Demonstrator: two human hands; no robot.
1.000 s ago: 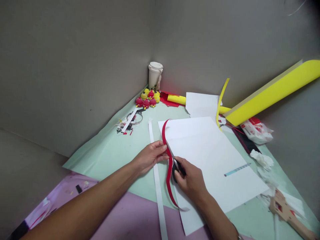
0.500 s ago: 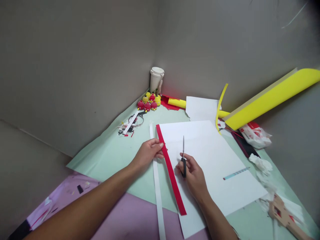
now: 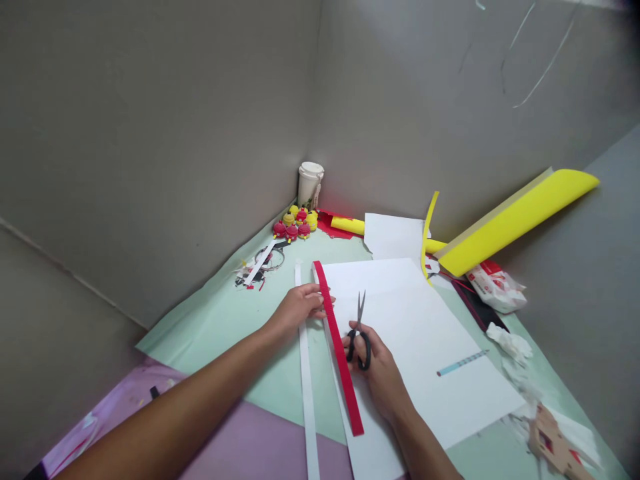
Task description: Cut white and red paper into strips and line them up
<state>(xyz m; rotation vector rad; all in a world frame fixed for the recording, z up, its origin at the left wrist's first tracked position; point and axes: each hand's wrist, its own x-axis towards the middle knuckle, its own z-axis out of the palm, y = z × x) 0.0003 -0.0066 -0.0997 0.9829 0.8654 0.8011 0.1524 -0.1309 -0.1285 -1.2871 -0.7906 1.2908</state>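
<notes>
My left hand (image 3: 297, 310) pinches a long red strip (image 3: 346, 370) near its upper part, with fingers on both sides of it. The strip slants down toward me, and fine notches seem to run along it. In my right hand (image 3: 380, 363) is a pair of black-handled scissors (image 3: 359, 327), blades pointing away from me and slightly apart. They are just right of the strip, above a large white sheet (image 3: 415, 320). A narrow white strip (image 3: 307, 387) lies left of the red one, passing beneath my left hand.
Red and yellow ball ornaments (image 3: 291, 231) and a white lidded cup (image 3: 311, 185) stand in the corner. Scraps surround a wire ring (image 3: 270, 259). At right are a yellow roll (image 3: 517, 223), a pencil (image 3: 463, 363), a soft white-and-red pack (image 3: 496, 287) and a beige glue gun (image 3: 553, 437).
The scissors have turned so both handle loops show and their blades are parted. The red strip has tilted in my left hand. The whole view has shifted slightly.
</notes>
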